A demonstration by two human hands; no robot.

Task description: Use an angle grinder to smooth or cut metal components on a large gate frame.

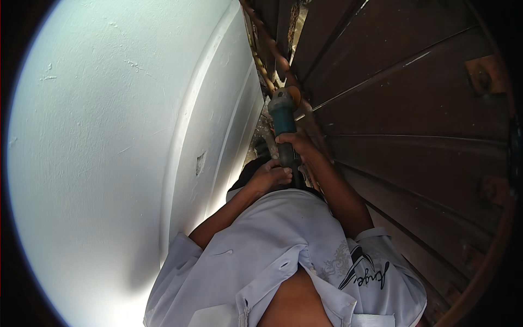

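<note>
A teal and grey angle grinder (pixel 283 117) points away from my body, its metal gear head at the far end. An orange-brown disc (pixel 295 95) shows on the right side of that head, close to a rusty brown metal bar (pixel 282 64). My right hand (pixel 298 143) wraps round the grinder's body from the right. Lower down, my left hand (pixel 272 176) is closed at the tool's dark rear end, its fingers partly curled against it. The disc's contact with the bar cannot be made out.
A white painted wall (pixel 109 125) with a raised moulding (pixel 188 109) rises close on my left. Dark brown metal panels (pixel 403 109) with seams stand on my right, bearing a rusty bracket (pixel 485 75). Between them runs a narrow gap with rough ground (pixel 265 126).
</note>
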